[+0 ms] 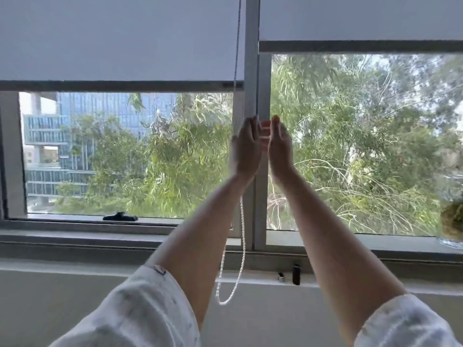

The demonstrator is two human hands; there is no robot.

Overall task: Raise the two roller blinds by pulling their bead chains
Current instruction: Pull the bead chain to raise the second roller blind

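Observation:
Two white roller blinds hang over a wide window. The left blind (120, 38) has its bottom bar low, and the right blind (360, 18) ends higher up. Both of my arms are raised at the centre mullion (250, 71). My left hand (246, 149) pinches a strand of the bead chain (242, 234) that comes down along the mullion. The white chain loop hangs below my left wrist, down past the sill. My right hand (280, 149) is close beside the left at the same height, fingers pointing up. Its grip is hidden.
A black window handle (120, 217) lies on the left frame's lower rail. A small black object (296, 274) and a tiny clip (281, 276) stand on the sill (75, 264). A potted plant (452, 221) shows at the right edge. Trees and buildings are outside.

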